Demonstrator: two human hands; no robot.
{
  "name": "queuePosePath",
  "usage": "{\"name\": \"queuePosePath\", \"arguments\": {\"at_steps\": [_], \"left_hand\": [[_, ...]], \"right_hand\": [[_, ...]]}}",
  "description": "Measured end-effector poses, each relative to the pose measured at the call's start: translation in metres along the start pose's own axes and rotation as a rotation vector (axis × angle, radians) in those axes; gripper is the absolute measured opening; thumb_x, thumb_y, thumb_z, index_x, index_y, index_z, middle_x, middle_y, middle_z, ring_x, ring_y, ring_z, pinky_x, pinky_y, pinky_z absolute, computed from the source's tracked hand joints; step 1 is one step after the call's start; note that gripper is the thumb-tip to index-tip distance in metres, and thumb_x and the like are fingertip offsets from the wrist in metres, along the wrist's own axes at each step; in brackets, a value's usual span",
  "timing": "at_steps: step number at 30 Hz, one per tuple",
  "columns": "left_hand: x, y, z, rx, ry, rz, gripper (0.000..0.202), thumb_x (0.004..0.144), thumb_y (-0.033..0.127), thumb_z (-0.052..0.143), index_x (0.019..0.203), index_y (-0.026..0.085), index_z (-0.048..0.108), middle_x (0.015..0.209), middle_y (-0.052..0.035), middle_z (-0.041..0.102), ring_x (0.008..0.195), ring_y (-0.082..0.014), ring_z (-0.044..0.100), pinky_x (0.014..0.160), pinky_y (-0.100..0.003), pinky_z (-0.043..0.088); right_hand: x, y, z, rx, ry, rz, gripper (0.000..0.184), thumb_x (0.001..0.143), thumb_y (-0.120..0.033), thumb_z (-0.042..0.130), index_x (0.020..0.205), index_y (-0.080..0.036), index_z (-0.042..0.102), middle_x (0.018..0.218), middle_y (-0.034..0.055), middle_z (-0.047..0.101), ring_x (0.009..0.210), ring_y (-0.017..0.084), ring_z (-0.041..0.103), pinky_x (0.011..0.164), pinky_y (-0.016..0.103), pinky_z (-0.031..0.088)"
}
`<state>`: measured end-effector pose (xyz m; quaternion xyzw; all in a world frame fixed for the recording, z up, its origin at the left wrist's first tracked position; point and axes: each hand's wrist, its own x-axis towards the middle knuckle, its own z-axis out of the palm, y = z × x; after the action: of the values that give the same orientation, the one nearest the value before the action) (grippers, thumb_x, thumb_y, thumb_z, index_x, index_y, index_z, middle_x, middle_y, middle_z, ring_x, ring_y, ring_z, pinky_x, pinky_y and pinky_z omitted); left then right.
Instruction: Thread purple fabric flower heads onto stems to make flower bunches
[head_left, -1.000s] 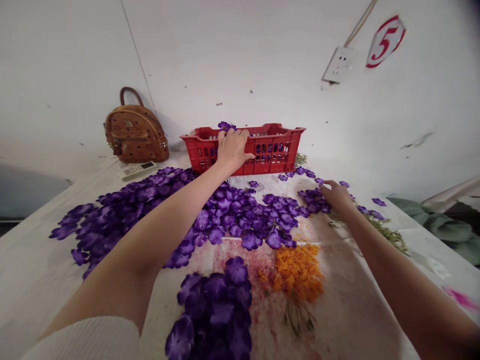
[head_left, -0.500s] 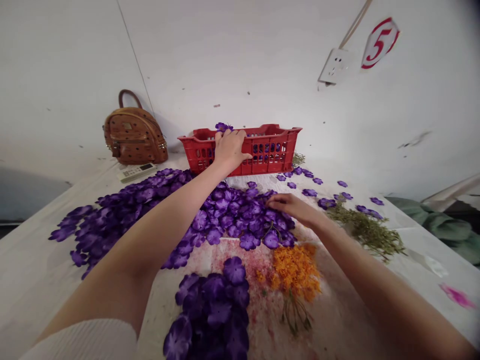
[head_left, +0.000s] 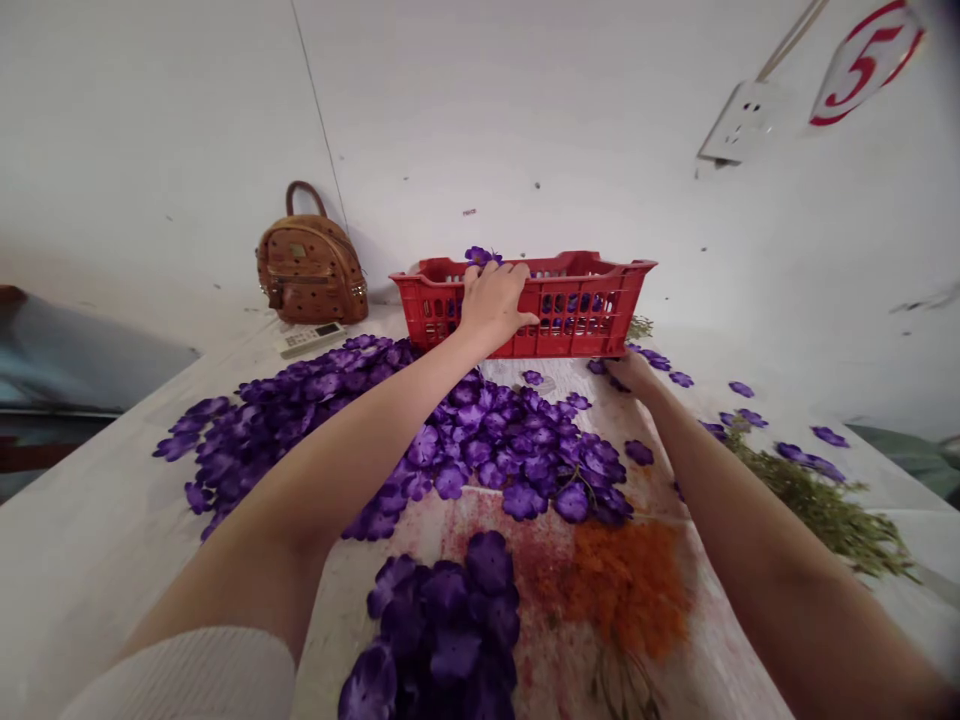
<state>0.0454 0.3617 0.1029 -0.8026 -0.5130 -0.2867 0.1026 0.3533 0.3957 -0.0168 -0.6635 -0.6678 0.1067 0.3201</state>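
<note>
My left hand lies over the front rim of a red plastic crate, its fingers bent over the edge and its thumb against the slatted front. Just beyond those fingertips a purple artificial flower shows above the rim, and more purple shows through the slats. At the crate's lower right corner is my right hand, low on the table beside a few loose purple petals; its fingers are blurred and partly hidden. A wide heap of purple flower petals spreads in front of the crate, under my left forearm.
Nearer me lie a stack of purple petals and a blurred bunch of orange flowers. Green sprigs rest beside my right forearm. A brown backpack and a white remote-like device stand by the wall at the back left.
My right hand has moved from the heap's right side forward to the crate's corner. My left hand stays at the rim. The view has shifted left.
</note>
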Motion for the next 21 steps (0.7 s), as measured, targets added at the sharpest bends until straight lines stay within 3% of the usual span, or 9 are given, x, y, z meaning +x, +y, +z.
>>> {"name": "queuePosePath", "arguments": {"at_steps": [3, 5, 8, 11, 14, 17, 21], "left_hand": [[0.000, 0.001, 0.000, -0.003, 0.006, -0.004, 0.050, 0.083, 0.046, 0.082, 0.118, 0.018, 0.061, 0.121, -0.0115, 0.070, 0.118, -0.0331, 0.055, 0.104, -0.047, 0.037], [0.000, 0.000, 0.001, -0.008, 0.019, 0.002, 0.051, 0.082, 0.046, 0.083, 0.118, 0.017, 0.061, 0.120, -0.0118, 0.070, 0.118, -0.0335, 0.055, 0.104, -0.047, 0.036], [0.000, -0.001, 0.003, -0.017, 0.030, 0.008, 0.052, 0.081, 0.046, 0.084, 0.118, 0.017, 0.061, 0.119, -0.0115, 0.070, 0.117, -0.0333, 0.055, 0.104, -0.047, 0.036], [0.000, -0.001, 0.005, -0.021, 0.034, 0.010, 0.053, 0.081, 0.046, 0.085, 0.118, 0.016, 0.061, 0.118, -0.0114, 0.070, 0.116, -0.0331, 0.056, 0.103, -0.047, 0.036], [-0.002, 0.000, 0.007, -0.016, 0.024, 0.018, 0.051, 0.081, 0.046, 0.084, 0.116, 0.017, 0.061, 0.117, -0.0116, 0.070, 0.116, -0.0332, 0.056, 0.103, -0.047, 0.036], [-0.005, 0.002, 0.009, -0.006, 0.018, 0.023, 0.048, 0.083, 0.045, 0.083, 0.116, 0.018, 0.062, 0.116, -0.0116, 0.071, 0.116, -0.0335, 0.056, 0.104, -0.047, 0.037], [-0.008, 0.004, 0.012, -0.003, 0.017, 0.018, 0.047, 0.084, 0.044, 0.082, 0.117, 0.018, 0.062, 0.118, -0.0118, 0.071, 0.119, -0.0338, 0.055, 0.104, -0.048, 0.036]], "right_hand": [[-0.011, -0.019, 0.019, 0.082, -0.109, -0.062, 0.038, 0.099, -0.038, 0.066, 0.131, -0.018, 0.064, 0.134, 0.0104, 0.065, 0.113, 0.026, 0.067, 0.095, 0.048, 0.058], [-0.032, -0.038, 0.030, 0.152, -0.190, -0.142, 0.028, 0.100, -0.028, 0.061, 0.125, -0.019, 0.071, 0.133, 0.0105, 0.069, 0.120, 0.027, 0.065, 0.107, 0.049, 0.052], [-0.071, -0.071, 0.043, 0.267, -0.340, -0.285, 0.041, 0.096, -0.016, 0.050, 0.129, -0.027, 0.073, 0.140, 0.0034, 0.069, 0.131, 0.024, 0.062, 0.119, 0.044, 0.042], [-0.094, -0.096, 0.046, 0.339, -0.459, -0.367, 0.035, 0.093, -0.024, 0.057, 0.121, -0.031, 0.077, 0.138, -0.0014, 0.071, 0.129, 0.022, 0.064, 0.116, 0.040, 0.046], [-0.088, -0.101, 0.040, 0.359, -0.408, -0.334, 0.035, 0.095, -0.027, 0.052, 0.118, -0.027, 0.078, 0.133, 0.0035, 0.074, 0.126, 0.025, 0.066, 0.114, 0.046, 0.046], [-0.072, -0.097, 0.038, 0.322, -0.307, -0.244, 0.039, 0.091, -0.020, 0.051, 0.119, -0.021, 0.077, 0.131, 0.0105, 0.074, 0.132, 0.031, 0.061, 0.120, 0.056, 0.035], [-0.076, -0.107, 0.044, 0.308, -0.374, -0.222, 0.043, 0.087, -0.015, 0.054, 0.125, -0.019, 0.075, 0.139, 0.0122, 0.070, 0.135, 0.031, 0.059, 0.123, 0.055, 0.032]]}}
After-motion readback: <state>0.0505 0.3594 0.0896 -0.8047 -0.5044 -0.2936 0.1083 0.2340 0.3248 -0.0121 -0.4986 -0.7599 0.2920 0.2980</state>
